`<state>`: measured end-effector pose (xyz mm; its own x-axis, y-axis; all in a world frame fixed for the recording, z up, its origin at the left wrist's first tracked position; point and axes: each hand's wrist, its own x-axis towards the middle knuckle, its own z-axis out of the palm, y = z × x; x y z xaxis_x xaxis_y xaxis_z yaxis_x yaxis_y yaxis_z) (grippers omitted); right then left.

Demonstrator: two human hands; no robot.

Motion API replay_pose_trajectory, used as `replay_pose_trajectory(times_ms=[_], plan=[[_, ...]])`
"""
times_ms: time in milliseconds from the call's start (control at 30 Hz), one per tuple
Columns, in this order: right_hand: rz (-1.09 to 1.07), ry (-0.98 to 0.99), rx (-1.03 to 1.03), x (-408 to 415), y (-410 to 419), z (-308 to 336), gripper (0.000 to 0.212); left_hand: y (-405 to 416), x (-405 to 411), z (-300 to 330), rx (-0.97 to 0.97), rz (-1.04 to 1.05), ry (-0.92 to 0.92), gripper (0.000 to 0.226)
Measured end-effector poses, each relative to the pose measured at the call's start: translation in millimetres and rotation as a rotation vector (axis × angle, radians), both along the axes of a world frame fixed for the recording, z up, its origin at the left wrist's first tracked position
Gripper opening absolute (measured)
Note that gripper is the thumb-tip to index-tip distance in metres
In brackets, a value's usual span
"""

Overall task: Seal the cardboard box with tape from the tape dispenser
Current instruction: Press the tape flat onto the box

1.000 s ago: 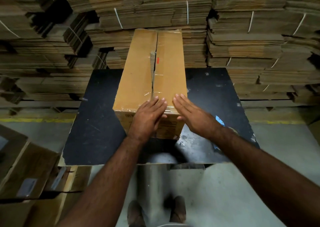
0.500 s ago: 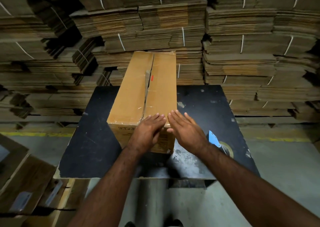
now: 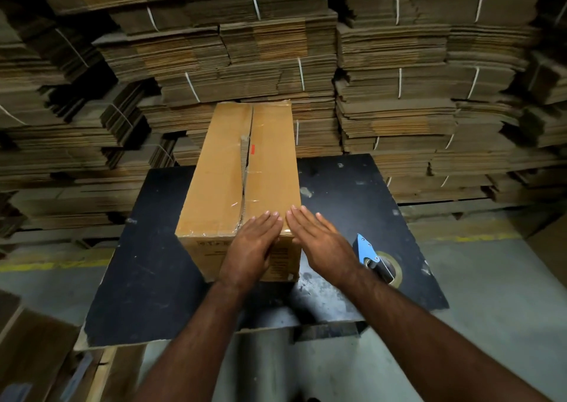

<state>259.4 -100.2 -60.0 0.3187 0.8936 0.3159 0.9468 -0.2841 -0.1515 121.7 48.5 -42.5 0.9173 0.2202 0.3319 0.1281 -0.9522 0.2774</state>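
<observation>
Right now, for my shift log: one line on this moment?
hands: left hand, right hand flat on cardboard box | tape dispenser on table | seam unsealed

You are standing in a packing warehouse or carton store. Bundles of flattened cardboard (image 3: 239, 61), tied with white straps, are rising in tall stacks across the whole back wall. A yellow line (image 3: 46, 266) is running along the grey concrete floor (image 3: 491, 279) at their foot. A scuffed black surface (image 3: 147, 263) is serving as a packing station, and more flattened cartons (image 3: 33, 355) are lying low at your left.
</observation>
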Motion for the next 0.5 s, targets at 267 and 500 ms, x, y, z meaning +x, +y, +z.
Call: replay_pose_trajectory(times_ms=[267,500], plan=[[-0.372,0.97,0.382,-20.2,0.8,8.9,0.047,7.1,-1.1,8.9,-0.022,-0.111,0.032,0.072],[-0.764,1.561,0.646,-42.0,18.1,14.3,0.033,6.4,12.4,7.1,-0.111,-0.215,0.013,0.052]])
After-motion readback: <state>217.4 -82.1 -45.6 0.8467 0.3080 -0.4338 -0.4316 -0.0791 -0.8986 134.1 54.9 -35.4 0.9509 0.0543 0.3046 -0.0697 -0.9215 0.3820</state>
